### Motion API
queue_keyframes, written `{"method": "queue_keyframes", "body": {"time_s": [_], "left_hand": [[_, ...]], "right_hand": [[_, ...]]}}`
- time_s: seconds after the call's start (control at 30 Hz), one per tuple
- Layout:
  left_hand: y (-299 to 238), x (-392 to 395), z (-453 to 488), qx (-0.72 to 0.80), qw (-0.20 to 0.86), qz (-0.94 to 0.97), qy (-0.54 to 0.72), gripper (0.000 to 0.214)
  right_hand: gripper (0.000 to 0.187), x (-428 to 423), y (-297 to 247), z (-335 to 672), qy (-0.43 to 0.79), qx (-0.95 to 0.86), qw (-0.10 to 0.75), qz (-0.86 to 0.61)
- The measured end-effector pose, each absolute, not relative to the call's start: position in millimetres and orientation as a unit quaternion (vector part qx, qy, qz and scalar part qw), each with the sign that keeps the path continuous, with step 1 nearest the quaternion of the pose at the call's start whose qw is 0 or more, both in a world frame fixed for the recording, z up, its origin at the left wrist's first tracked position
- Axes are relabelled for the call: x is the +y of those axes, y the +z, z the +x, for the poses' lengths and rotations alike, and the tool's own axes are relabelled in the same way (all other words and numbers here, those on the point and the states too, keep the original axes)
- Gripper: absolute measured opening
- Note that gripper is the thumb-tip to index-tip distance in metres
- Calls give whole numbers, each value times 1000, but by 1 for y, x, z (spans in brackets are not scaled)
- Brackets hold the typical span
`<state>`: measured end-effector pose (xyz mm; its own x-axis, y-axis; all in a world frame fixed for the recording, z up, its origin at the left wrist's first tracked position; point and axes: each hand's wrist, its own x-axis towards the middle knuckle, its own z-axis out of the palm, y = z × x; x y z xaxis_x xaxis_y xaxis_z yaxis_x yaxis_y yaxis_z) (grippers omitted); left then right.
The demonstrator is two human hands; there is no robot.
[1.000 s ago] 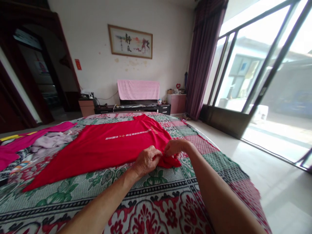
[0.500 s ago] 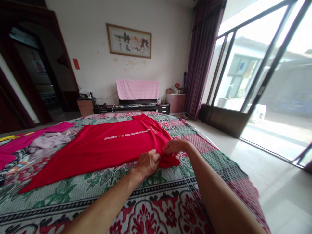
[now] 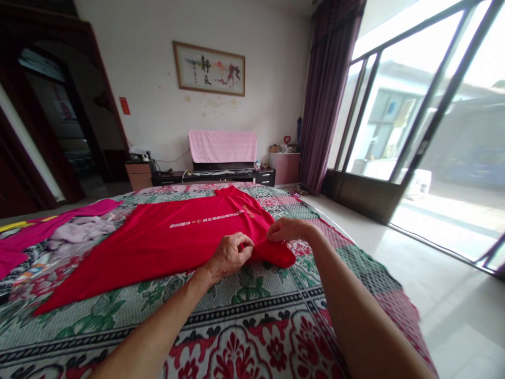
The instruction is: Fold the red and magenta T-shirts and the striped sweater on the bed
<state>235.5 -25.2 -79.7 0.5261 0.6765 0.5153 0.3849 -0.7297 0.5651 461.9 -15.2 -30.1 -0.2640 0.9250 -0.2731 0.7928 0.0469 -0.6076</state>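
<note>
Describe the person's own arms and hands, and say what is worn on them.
The left hand and right hand are ungloved, with no ring, watch or bracelet showing. The left arm and right arm are bare to the picture's edge; no sleeve is in view.

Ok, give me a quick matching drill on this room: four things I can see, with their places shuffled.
Things: 1 red shirt; 2 pink towel; 3 framed picture; 4 purple curtain.
Places: A beside the glass doors; B on the far wall; C flat on the bedcover, pinched by left hand and right hand; D draped above the low cabinet.
Pairs: 1-C, 2-D, 3-B, 4-A.
</note>
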Motion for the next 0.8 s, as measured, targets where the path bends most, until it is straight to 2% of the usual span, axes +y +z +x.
{"method": "queue_keyframes", "body": {"time_s": [0.23,0.37,0.53,0.8], "left_hand": [[-96,-22,247,431,439,694,374,17],[-96,-20,251,457,521,593,409,13],[-94,-19,249,477,564,533,413,20],[-87,-16,240,463,568,589,341,30]], "right_hand": [[29,-13,-32,460,230,-761,118,-595],[31,-9,-38,459,200,-752,134,-614],[26,-11,-39,459,222,-744,91,-624],[21,-20,-26,461,279,-717,67,-635]]}}
